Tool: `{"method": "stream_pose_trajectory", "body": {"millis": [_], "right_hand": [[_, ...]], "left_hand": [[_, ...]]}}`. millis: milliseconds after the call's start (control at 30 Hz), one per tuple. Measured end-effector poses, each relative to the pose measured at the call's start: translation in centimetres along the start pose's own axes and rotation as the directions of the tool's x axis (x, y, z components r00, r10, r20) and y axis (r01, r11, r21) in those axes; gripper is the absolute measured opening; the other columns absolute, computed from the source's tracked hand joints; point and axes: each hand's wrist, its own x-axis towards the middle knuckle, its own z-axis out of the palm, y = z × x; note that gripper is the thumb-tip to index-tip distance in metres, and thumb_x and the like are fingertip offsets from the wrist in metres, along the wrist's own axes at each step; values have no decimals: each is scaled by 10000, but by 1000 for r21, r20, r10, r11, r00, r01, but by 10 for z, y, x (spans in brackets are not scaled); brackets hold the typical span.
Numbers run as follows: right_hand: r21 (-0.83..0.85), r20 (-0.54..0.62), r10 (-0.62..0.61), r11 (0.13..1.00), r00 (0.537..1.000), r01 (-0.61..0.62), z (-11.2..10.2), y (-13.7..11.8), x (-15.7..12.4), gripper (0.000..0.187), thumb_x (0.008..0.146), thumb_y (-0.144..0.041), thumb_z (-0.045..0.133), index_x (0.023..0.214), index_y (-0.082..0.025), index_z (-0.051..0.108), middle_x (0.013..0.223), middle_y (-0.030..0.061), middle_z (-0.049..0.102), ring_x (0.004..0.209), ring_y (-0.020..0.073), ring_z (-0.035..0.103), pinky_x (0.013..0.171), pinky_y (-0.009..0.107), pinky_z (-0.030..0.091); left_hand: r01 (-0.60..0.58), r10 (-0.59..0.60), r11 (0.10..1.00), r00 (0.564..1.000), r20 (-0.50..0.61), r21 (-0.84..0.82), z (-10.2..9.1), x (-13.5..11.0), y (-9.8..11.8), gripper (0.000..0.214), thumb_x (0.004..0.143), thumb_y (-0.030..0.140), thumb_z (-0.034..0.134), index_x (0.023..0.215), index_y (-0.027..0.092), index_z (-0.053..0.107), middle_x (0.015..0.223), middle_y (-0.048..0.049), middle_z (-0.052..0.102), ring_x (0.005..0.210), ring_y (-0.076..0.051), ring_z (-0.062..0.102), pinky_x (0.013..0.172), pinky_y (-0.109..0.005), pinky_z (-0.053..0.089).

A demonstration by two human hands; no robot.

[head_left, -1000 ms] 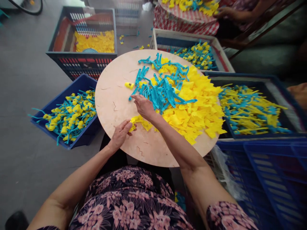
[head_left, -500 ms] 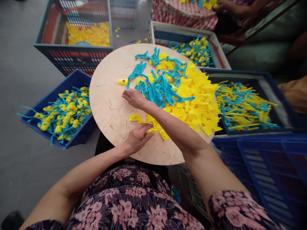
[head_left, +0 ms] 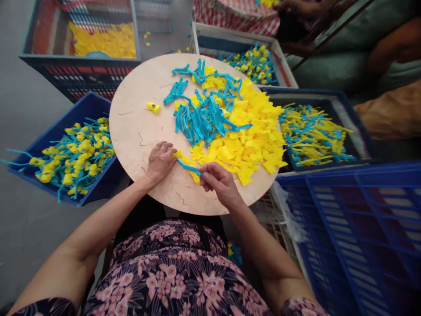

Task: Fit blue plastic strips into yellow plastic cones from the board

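Note:
A round wooden board [head_left: 138,131] lies in front of me, carrying a tangle of turquoise plastic strips [head_left: 200,118] and a heap of yellow plastic scraps [head_left: 243,149]. My right hand [head_left: 219,180] pinches a single turquoise strip [head_left: 188,166] near the board's front edge. That strip's far end reaches my left hand [head_left: 160,162], which rests at the heap's near corner, its palm hidden. A small yellow piece with a dark mark [head_left: 153,107] lies alone on the bare wood.
Blue crates of yellow-and-turquoise parts stand left [head_left: 94,103] and right [head_left: 315,93], and a white crate [head_left: 230,37] stands behind. A large blue crate [head_left: 345,219] sits at front right. A co-worker's hand [head_left: 296,6] works at a checked-cloth table [head_left: 233,17].
My right hand has come back from the turquoise tangle and now pinches one strip. My left hand has moved up the board to the strip's far end. The view has shifted.

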Motion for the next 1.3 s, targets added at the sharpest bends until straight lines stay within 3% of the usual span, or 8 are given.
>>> {"method": "stream_pose_trajectory", "body": {"millis": [233, 433, 533, 600, 767, 1000, 1133, 1300], "right_hand": [[128, -18, 145, 982, 989, -142, -19, 20, -29, 296, 797, -483, 659, 905, -210, 627, 543, -80, 480, 436, 62, 366, 412, 197, 240], [-247, 227, 109, 968, 968, -51, -15, -8, 10, 186, 838, -342, 601, 811, -168, 660, 553, -69, 457, 488, 70, 376, 468, 211, 260], [-490, 193, 56, 871, 980, 47, -2, -11, 30, 136, 846, -230, 582, 896, -156, 684, 570, -60, 492, 533, 93, 450, 544, 229, 324], [-632, 78, -47, 770, 996, 86, 6, -9, 29, 175, 880, -216, 559, 989, -163, 685, 636, -34, 569, 603, 119, 519, 609, 245, 358], [-846, 23, -180, 520, 983, 115, 26, 13, -11, 259, 952, -394, 534, 985, -175, 669, 924, 72, 698, 843, 190, 631, 706, 269, 396], [-958, -73, -106, 283, 992, -40, 60, 45, -6, 540, 941, -595, 463, 1207, -141, 585, 1092, 154, 674, 938, 244, 638, 667, 273, 387], [-928, -95, -56, 366, 994, -68, 58, 47, 8, 280, 954, -429, 509, 1019, -180, 620, 1006, 103, 681, 882, 220, 626, 646, 270, 378], [-707, -127, -77, 706, 989, -36, 44, 42, 0, 185, 919, -390, 508, 854, -218, 526, 802, 18, 634, 740, 174, 594, 650, 265, 398]], "left_hand": [[42, -42, 994, 999, 4, 102, -7, -13, -1, 231, 762, 181, 630, 985, 211, 684, 940, -106, 676, 984, -305, 586, 905, -436, 454], [107, -110, 988, 994, 27, 111, -12, -26, 5, 258, 760, 190, 623, 1007, 223, 687, 952, -87, 631, 940, -270, 598, 837, -380, 472], [242, -243, 970, 970, -24, -37, -13, -32, 8, 140, 760, 208, 622, 887, 197, 678, 941, -80, 614, 861, -232, 605, 801, -367, 482], [392, -419, 873, 907, -36, -289, -15, -36, 10, 144, 749, 259, 647, 870, 181, 652, 881, -57, 613, 779, -195, 603, 744, -340, 498], [530, -677, 307, 705, 211, -790, -23, -47, 19, 298, 613, 322, 761, 800, 167, 588, 726, 3, 613, 635, -128, 600, 611, -264, 526], [462, -649, 126, 708, 279, -878, -20, -53, 36, 321, 565, 250, 772, 844, 154, 646, 770, 22, 636, 605, -90, 608, 589, -225, 514], [404, -614, -3, 722, 321, -915, -19, -55, 34, 193, 592, 216, 708, 758, 143, 640, 763, 5, 658, 669, -108, 651, 544, -184, 456], [355, -614, -133, 703, 358, -925, -19, -56, 33, 274, 644, 184, 646, 916, 174, 616, 727, 4, 694, 752, -159, 703, 720, -264, 520]]}}
